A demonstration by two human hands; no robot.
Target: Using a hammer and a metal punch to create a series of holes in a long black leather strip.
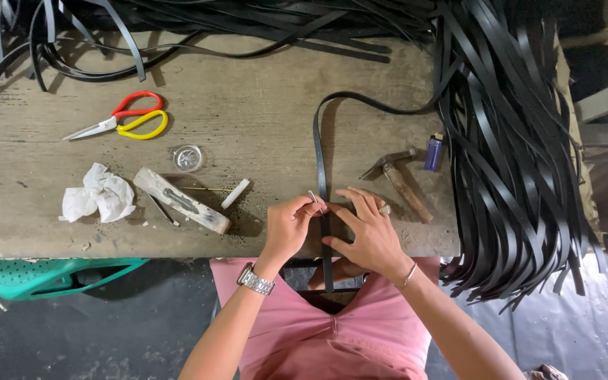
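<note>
**Small Pin Meets Black Strap at the Table Edge**

We see two hands working on one long black strap [320, 151] that lies across the wooden table [262, 105] and hangs down over its near edge, toward a pink lap. The left hand [288, 226] pinches a small thin metal pin [313, 197] between thumb and fingers, right at the strap's side. The right hand [369, 232] lies spread on the strap, fingers wide, and presses it flat against the table.

A hammer [402, 181] with a wooden handle rests just beside the right hand, and a blue lighter [433, 152] sits near it. A big heap of black strips [511, 162] hangs off the right side. Further left we see a white stick [235, 193], a wooden block [181, 201], crumpled white paper [98, 193], a little round glass dish [188, 157], and scissors [124, 121] with red and yellow handles.

We think the pin could slip, because it is tiny and held only by fingertips. The strap could slide if the right hand lets up. The sharp pin could also poke a finger, since the fingers are so close.
</note>
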